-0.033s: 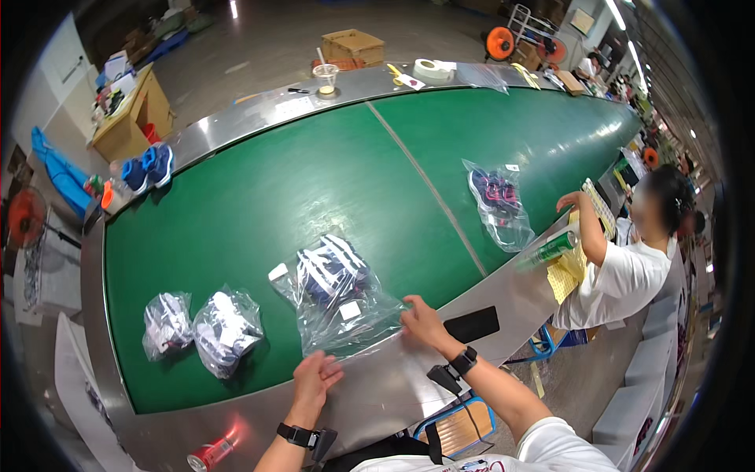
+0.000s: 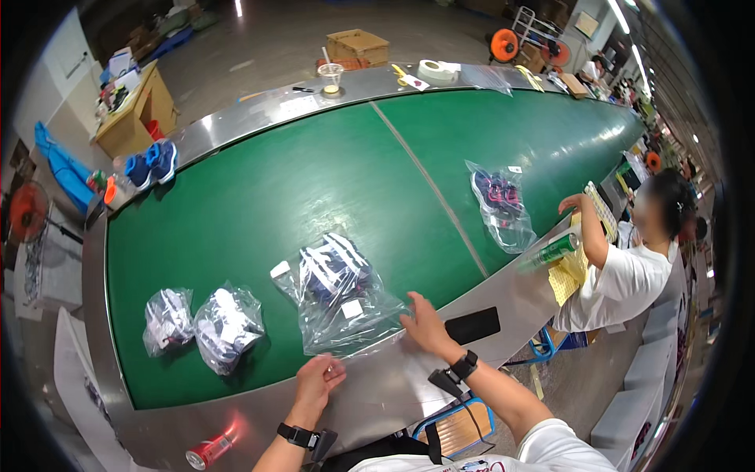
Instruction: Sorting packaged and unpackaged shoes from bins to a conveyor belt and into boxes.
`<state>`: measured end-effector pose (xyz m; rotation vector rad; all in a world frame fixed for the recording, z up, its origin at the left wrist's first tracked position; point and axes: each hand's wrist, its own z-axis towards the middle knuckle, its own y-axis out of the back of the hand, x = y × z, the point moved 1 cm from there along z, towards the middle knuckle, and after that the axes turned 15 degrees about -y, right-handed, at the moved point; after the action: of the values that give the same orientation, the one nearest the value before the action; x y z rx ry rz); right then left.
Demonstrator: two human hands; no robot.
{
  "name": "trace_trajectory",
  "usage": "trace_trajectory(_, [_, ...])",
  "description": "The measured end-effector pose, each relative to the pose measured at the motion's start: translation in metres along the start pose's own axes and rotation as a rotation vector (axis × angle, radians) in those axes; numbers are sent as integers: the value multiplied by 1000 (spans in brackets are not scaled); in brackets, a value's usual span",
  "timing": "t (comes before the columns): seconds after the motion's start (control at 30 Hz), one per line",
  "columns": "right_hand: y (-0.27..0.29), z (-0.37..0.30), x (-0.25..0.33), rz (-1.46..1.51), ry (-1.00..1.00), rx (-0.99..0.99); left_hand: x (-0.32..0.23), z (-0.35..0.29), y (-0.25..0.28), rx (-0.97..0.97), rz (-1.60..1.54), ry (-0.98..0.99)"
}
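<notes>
Green belt | big bag of shoes lies on it | left hand near its edge, right hand by its corner | fingers half bent, can't tell if holding | might rip if tugged

Here comes the left hand on my feed: its spread fingers have drawn in, curling loosely toward the thumb, and it has slipped a touch back from the bag, off the near edge of the belt. Across to the right hand, and I see thumb and forefinger looking a shade wider apart at the bag's corner. My view has shifted too, the belt sliding slightly rightward!
</notes>
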<state>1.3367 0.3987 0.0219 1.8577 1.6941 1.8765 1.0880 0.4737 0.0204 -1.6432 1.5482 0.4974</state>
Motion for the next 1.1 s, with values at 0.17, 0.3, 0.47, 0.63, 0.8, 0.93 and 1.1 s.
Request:
trace_trajectory(0.17, [-20,-50,30,-214,595,350,20,-20,17,161,66,39])
trace_trajectory(0.3, [-52,-69,43,-104,760,340,23,-33,13,168,134,-69])
trace_trajectory(0.47, [-69,-71,41,52,643,437,20,-40,10,180,307,-256])
trace_trajectory(0.63, [-67,-74,40,92,647,446,21,-43,11,195,407,-300])
trace_trajectory(0.8, [-60,-79,38,146,655,361,10,-55,-6,93,701,-666])
trace_trajectory(0.93, [-34,-97,29,-23,850,376,13,-31,9,276,1176,-1034])
trace_trajectory(1.1, [9,-147,-99,-867,1110,594,5,-22,29,174,1144,-945])
